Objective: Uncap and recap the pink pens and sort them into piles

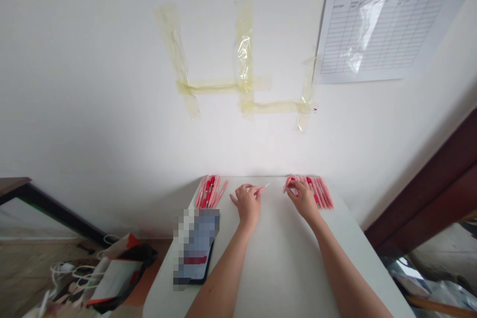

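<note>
I see a plain white wall (pixel 93 84) filling most of the view, evenly lit, brightest just above the bench (pixel 283 268). Yellowed tape strips (pixel 244 59) are stuck on it mid-frame. A printed grid sheet (pixel 387 35) under clear film hangs top right. White bench butts against the wall. Dark wooden frame (pixel 428 189) at right, dark table edge (pixel 22 191) at left. Brownish floor (pixel 26 258) at lower left, with bags and white cables (pixel 108 273) on it.

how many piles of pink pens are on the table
2. The left pile lies at the table's far left corner; the right pile at the far right, touched by the right hand. The left hand holds one loose pen between them.
</note>
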{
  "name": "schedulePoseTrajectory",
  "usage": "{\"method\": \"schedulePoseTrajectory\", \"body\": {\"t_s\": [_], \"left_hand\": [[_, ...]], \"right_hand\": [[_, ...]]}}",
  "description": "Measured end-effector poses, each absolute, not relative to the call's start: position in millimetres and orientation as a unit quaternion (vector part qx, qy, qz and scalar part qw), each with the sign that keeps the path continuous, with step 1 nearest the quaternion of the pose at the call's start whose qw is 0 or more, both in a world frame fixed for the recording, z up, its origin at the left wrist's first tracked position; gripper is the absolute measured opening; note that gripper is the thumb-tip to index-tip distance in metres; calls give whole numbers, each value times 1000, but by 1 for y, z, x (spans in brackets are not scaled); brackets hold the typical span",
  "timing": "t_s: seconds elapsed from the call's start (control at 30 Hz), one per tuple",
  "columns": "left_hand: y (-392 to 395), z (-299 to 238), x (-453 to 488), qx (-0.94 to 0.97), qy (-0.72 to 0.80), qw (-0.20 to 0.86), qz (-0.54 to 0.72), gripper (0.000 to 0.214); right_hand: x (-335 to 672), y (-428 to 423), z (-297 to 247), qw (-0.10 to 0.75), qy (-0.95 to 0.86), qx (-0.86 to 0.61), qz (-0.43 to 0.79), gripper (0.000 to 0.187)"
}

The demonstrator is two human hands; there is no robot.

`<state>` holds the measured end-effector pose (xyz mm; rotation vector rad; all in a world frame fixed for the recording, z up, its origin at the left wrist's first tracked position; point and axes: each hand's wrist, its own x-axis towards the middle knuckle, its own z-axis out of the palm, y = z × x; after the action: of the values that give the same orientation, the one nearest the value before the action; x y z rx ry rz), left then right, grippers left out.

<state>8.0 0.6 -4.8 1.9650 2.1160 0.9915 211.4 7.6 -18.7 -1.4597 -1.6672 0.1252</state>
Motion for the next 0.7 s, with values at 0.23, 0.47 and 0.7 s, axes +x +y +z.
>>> {"method": "schedulePoseTrajectory", "body": {"t_s": [0.23, 0.47, 0.7], "left_hand": [[0, -3, 8, 634, 678, 54, 369, 18], [-1, 4, 6, 627, 683, 54, 370, 21], [-1, 6, 4, 619, 688, 45, 378, 20]], "right_hand": [[213, 8, -23, 422, -673, -606, 44, 26], [215, 6, -22, 385, -678, -626, 19, 24], [217, 6, -22, 394, -669, -630, -8, 26]]}}
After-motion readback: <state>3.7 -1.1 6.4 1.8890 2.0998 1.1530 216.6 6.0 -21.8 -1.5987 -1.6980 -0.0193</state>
